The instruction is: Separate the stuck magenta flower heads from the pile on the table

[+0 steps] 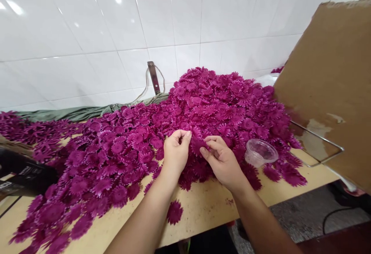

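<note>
Your left hand (177,149) is pinched narrow; whether it grips something, I cannot tell. Next comes the magenta flower (198,145), between your hands, pinched by your right hand (220,157). White tiled wall (116,22) stands behind the yellowish table (199,211); rightmost is cardboard (333,84).

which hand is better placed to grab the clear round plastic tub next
Probably the right hand: the clear round plastic tub sits to its right, while the left hand would have to reach across it. The right fingers pinch a magenta jagged-edged flower, though.
</note>
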`<state>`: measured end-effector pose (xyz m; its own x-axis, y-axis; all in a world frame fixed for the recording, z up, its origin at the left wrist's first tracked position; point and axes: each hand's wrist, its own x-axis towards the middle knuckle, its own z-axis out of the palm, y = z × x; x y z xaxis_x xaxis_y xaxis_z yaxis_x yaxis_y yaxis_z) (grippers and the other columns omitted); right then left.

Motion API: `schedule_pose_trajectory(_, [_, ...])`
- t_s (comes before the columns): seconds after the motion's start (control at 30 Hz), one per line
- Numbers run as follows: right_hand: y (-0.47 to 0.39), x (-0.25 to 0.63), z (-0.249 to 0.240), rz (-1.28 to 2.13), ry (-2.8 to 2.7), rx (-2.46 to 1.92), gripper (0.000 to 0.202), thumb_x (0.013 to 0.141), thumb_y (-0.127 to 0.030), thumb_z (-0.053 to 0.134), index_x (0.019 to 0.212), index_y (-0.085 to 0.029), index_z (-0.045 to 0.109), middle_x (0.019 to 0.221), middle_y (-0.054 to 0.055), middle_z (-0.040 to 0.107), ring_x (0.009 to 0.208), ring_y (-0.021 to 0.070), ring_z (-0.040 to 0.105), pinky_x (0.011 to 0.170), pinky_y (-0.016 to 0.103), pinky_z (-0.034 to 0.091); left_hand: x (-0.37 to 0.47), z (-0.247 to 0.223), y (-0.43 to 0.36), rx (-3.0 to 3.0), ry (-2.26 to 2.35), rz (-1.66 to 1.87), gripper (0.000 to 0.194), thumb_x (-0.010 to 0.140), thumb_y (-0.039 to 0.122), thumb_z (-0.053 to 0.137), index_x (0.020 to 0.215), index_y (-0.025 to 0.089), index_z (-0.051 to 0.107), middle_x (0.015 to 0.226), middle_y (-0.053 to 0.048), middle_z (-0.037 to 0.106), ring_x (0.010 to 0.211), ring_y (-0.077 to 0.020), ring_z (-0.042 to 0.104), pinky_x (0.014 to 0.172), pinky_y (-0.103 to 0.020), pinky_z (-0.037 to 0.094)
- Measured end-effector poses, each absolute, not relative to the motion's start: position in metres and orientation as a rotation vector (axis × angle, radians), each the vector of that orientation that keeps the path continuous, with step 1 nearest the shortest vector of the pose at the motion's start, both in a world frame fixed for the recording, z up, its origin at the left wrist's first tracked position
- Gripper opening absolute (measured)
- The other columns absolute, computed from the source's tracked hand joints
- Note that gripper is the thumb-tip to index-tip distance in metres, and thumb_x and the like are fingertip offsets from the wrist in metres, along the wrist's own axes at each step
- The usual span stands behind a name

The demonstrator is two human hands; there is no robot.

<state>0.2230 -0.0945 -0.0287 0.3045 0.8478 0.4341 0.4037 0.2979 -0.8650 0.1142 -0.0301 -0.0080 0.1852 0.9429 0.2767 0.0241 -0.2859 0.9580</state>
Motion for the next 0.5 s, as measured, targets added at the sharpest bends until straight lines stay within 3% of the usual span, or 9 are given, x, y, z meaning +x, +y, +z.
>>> schedule_pose_trajectory(0.2, [-0.094, 0.22, -0.013, 0.22, -1.449, -1.411, 0.014, 0.08, -0.025, 0.051, 0.067, -0.02, 0.056, 0.09, 0.006, 0.05, 0.089, 0.0203, 0.046, 0.085, 0.039, 0.036, 0.118, -0.001, -0.023, 1.306, 0.885, 1.321, 0.026, 0.071, 0.031, 0.055, 0.053, 0.018, 0.041, 0.05, 0.008, 0.035, 0.047, -0.0069, 0.029, 0.048, -0.02, 0.028])
schedule_pose_trajectory(0.4, [-0.09, 0.212, -0.003, 0.053, -1.502, -1.462, 0.017, 0.081, -0.023, 0.051, 0.065, -0.019, 0.053, 0.085, 0.005, 0.05, 0.083, 0.0194, 0.043, 0.081, 0.038, 0.034, 0.125, 0.009, -0.017, 1.111, 0.863, 1.286, 0.028, 0.069, 0.03, 0.061, 0.052, 0.017, 0.043, 0.043, 0.009, 0.035, 0.04, -0.0048, 0.028, 0.042, -0.019, 0.024])
schedule_pose_trajectory(0.5, [-0.099, 0.212, 0.001, 0.042, -1.527, -1.443, 0.019, 0.081, -0.021, 0.05, 0.062, -0.019, 0.049, 0.081, 0.004, 0.05, 0.081, 0.0187, 0.043, 0.078, 0.037, 0.034, 0.118, 0.015, -0.001, 1.014, 0.879, 1.297, 0.028, 0.076, 0.028, 0.055, 0.054, 0.017, 0.042, 0.043, 0.009, 0.037, 0.038, -0.0043, 0.03, 0.041, -0.018, 0.024])
